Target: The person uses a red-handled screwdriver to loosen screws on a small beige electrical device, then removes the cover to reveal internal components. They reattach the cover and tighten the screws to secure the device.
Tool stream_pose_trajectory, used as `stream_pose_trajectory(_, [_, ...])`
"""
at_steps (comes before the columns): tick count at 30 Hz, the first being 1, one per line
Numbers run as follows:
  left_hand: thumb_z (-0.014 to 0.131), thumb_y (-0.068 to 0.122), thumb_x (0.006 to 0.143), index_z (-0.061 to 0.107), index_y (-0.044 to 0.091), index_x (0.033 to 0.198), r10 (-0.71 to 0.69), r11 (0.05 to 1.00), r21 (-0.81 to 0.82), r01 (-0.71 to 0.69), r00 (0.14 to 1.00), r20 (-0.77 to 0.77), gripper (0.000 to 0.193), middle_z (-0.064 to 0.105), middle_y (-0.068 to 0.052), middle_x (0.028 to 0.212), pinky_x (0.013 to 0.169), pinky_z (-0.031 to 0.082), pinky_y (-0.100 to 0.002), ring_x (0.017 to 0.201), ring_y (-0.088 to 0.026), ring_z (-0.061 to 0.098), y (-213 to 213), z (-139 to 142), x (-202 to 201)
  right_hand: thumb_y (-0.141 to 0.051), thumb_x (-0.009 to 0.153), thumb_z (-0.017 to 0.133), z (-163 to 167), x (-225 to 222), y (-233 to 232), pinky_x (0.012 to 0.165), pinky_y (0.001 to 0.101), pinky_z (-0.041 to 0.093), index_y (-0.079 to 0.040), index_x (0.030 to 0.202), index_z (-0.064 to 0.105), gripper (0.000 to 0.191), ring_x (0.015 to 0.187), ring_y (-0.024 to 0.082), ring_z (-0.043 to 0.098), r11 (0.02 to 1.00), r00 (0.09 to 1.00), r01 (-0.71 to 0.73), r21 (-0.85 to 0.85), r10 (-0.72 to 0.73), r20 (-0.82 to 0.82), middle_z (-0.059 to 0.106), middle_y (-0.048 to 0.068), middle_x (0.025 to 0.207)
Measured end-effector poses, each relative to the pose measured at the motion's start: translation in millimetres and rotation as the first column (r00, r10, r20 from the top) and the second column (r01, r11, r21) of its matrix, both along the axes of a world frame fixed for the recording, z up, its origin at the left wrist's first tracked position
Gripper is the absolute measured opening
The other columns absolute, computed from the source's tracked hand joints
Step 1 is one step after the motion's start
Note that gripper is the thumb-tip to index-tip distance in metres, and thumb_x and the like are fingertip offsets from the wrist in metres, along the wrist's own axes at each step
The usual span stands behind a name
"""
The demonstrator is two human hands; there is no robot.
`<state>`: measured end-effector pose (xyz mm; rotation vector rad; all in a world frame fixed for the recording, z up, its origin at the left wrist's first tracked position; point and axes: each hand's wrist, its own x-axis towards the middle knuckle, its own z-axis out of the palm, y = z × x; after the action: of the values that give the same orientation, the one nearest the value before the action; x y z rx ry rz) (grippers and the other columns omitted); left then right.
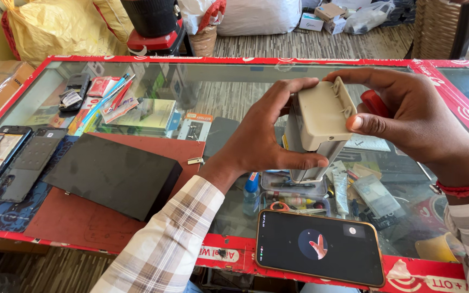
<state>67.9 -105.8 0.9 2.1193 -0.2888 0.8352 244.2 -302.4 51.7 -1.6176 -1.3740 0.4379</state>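
A person's two hands hold a beige plastic box [321,122] above a glass-topped desk [234,92] with a red rim. The left hand [261,138] wraps its fingers [294,87] around the box's left side and underside. The right hand [408,116] grips the box's right edge, thumb pressed on the face, with a red-handled tool [374,103] tucked in the palm. A smartphone [318,247] lies on the near edge, screen lit. To the left, a flat black box [112,173] rests on a red mat [77,220], beside two phones [12,160].
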Motion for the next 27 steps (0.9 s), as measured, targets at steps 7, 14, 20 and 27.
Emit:
stream_pose_trajectory(7, [0.096,0.052,0.072,0.047,0.008,0.148,0.006,1.000,-0.007,-0.006,1.000,0.004,0.100,0.058,-0.008,0.143,0.118,0.054,-0.036,0.137,-0.022,0.062,0.3,-0.9,0.2,-0.044,0.078,0.076,3.9,-3.4,3.5,0.051,0.0227,0.025,-0.008,0.142,0.064,0.074,0.059,0.003,0.030,0.999,0.999,0.047,-0.027,-0.048,-0.005,0.035,-0.009,0.064])
stream_pose_trajectory(14, [0.097,0.050,0.073,0.048,0.007,0.147,-0.033,0.998,-0.051,0.033,0.999,0.003,0.099,0.059,-0.007,0.143,0.118,0.055,-0.035,0.135,-0.021,0.063,1.6,-0.6,0.6,-0.045,0.082,0.077,5.1,-4.7,1.9,0.053,0.0216,0.026,-0.007,0.143,0.065,0.073,0.062,0.002,0.030,1.000,1.000,-0.002,0.007,0.002,-0.014,0.036,-0.010,0.067])
stream_pose_trajectory(20, [0.097,0.050,0.072,0.048,0.006,0.147,-0.001,1.000,-0.013,0.001,1.000,-0.006,0.100,0.059,-0.007,0.141,0.116,0.056,-0.034,0.134,-0.021,0.064,1.3,-0.7,0.8,-0.044,0.085,0.079,0.2,1.4,-0.4,0.053,0.0207,0.028,-0.006,0.147,0.064,0.074,0.063,0.001,0.032,0.996,0.998,-0.063,0.057,0.063,-0.007,0.040,-0.010,0.069])
stream_pose_trajectory(27, [0.097,0.049,0.074,0.047,0.007,0.149,-0.003,1.000,0.003,0.003,1.000,0.007,0.100,0.057,-0.008,0.145,0.119,0.054,-0.036,0.138,-0.023,0.061,1.7,-3.8,3.2,-0.042,0.085,0.079,-1.6,3.4,-0.7,0.053,0.0211,0.028,-0.007,0.148,0.062,0.074,0.063,0.001,0.032,0.998,0.999,-0.037,0.047,0.037,0.010,0.040,-0.010,0.069])
